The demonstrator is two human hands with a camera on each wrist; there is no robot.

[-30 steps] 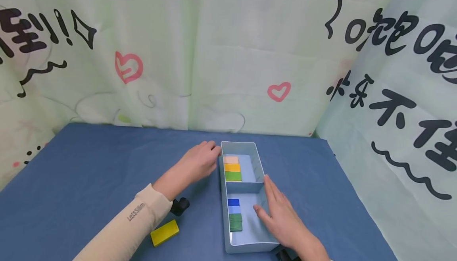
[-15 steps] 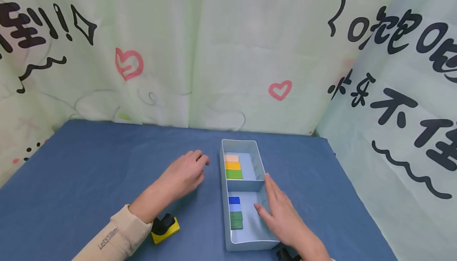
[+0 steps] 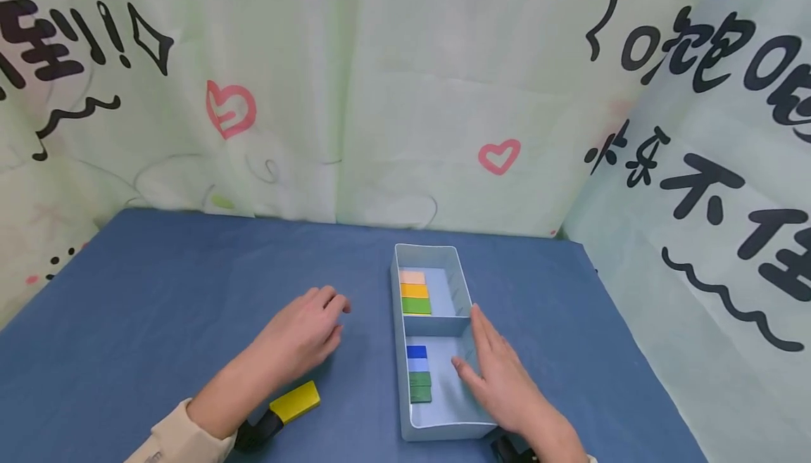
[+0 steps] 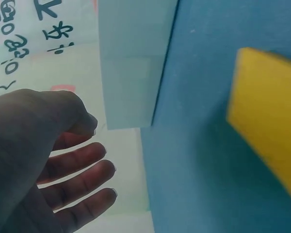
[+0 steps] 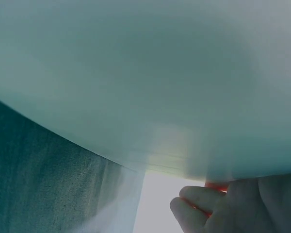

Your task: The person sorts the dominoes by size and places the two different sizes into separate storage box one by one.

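A light blue two-compartment box [image 3: 432, 433] stands on the table. My right hand [image 3: 510, 385] rests over its right wall, fingers straight along the outside and thumb reaching over the inside. In the right wrist view that wall fills most of the picture. To the left, my left hand [image 3: 298, 333] hovers over the table with loosely bent fingers and nothing in them. A yellow block [image 3: 296, 401] lies on the table below that hand, partly hidden by the black wrist camera. In the left wrist view, the yellow block [image 4: 271, 111] appears large and blurred.
The far compartment holds a peach block [image 3: 412, 278], an orange block [image 3: 415, 291] and a green block [image 3: 415, 306] along its left wall. Blue and dark green blocks [image 3: 420, 387] line the near one. Printed curtains hang behind the blue table [image 3: 190, 273] and along its sides.
My left hand has moved away from the box's far left wall, back toward the left and nearer to me. My right hand stays at the box, and the blocks keep their places.
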